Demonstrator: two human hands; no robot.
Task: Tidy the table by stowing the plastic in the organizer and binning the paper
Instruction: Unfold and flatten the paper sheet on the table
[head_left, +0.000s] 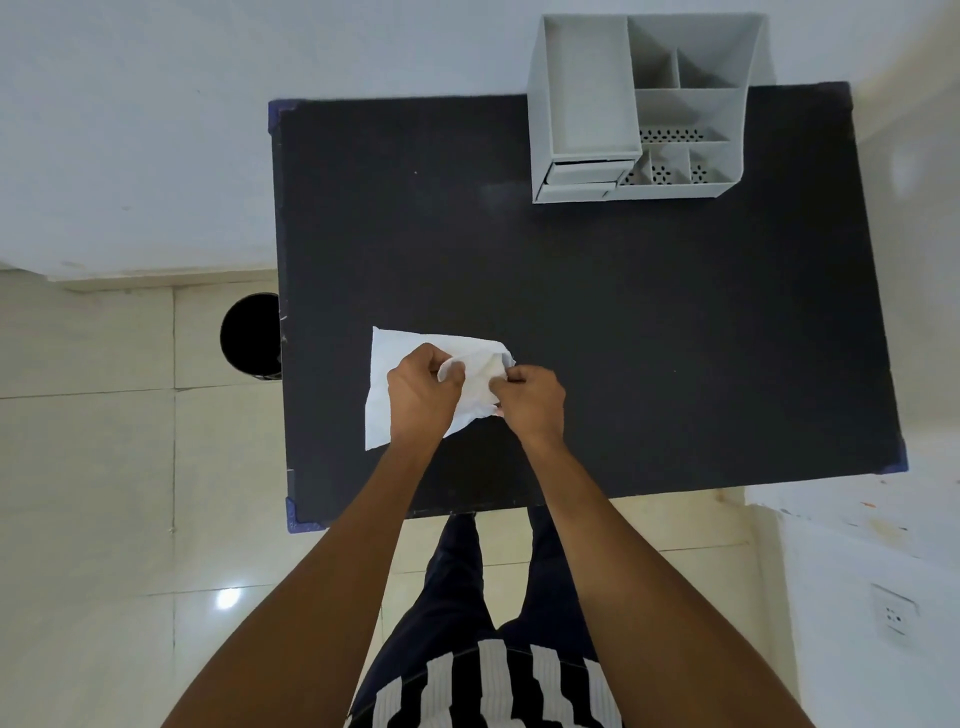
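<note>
Your fingers are curled in tight, both sets pinched on the same white sheet of paper (382, 395) near the table's front-left part. Your left hand (422, 396) has its fingertips folded over a bunched fold of the sheet, thumb side pressed into the crumple. Your right hand (532, 400) closes its fingertips on the sheet's right edge, just beside the left hand, the two nearly touching across the gathered middle. That middle part is puckered and lifted between your hands; the left portion of the sheet spreads flat on the black table (623, 312), one corner pointing away from you and another toward the near edge.

Both forearms run bare from the bottom of the view, converging on the paper. Below them you can see dark trousers and a black-and-white striped top.

Further out, the grey organizer (587, 104) stands at the far right of the table, well apart from your hands. It has a wide open tray on its left, small drawers beneath that, and several divided compartments on its right, some with perforated bottoms. Whether any plastic lies inside, I cannot tell.

Off the table's left edge, on the pale tiled floor, sits a round black bin (249, 335), partly hidden by the tabletop. The table corners show blue. A wall socket (893, 618) shows at lower right.
</note>
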